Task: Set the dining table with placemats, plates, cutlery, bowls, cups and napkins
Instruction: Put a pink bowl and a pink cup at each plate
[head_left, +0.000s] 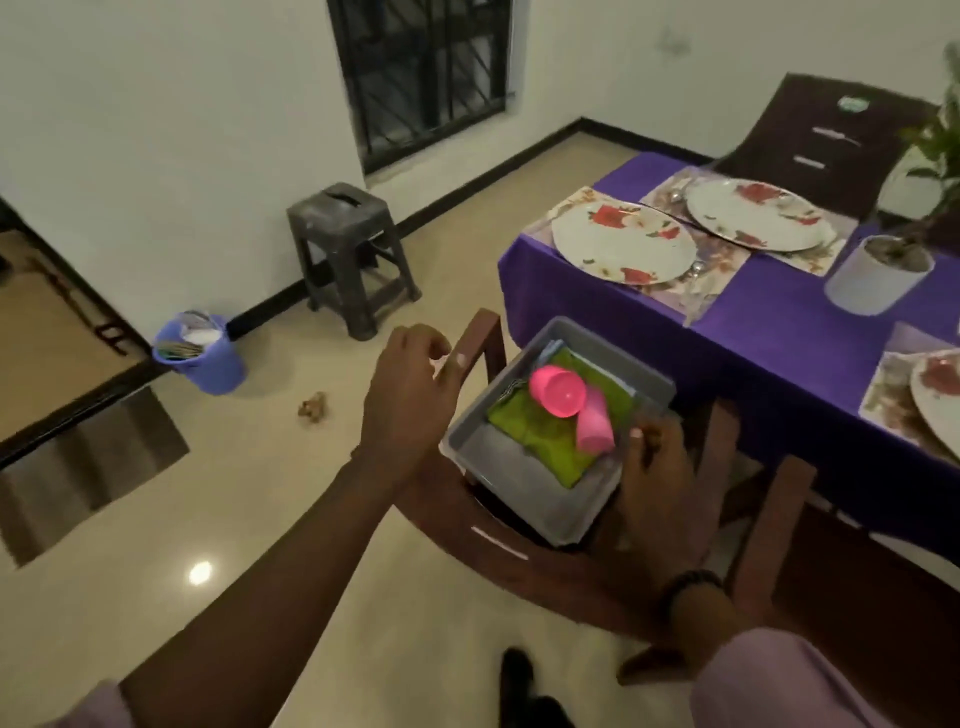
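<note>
A grey tray (524, 501) rests on the seat of a wooden chair (769, 525) beside the table. It holds folded green napkins (540, 439), a bright pink cup (558, 391) lying on its side and a paler pink cup (595, 426) next to it. My right hand (662, 483) grips the tray's right rim, thumb on top. My left hand (410, 400) hovers left of the tray with fingers loosely curled, its thumb touching the chair's back rail. On the purple-clothed table (779, 322), floral plates (621, 241) (753, 213) (940, 395) sit on placemats (711, 291).
A white pot (872, 280) with a plant stands mid-table. A dark chair (821, 140) is at the table's far side. On the floor to the left are a grey plastic stool (353, 249), a blue bin (202, 356) and a small scrap (313, 407).
</note>
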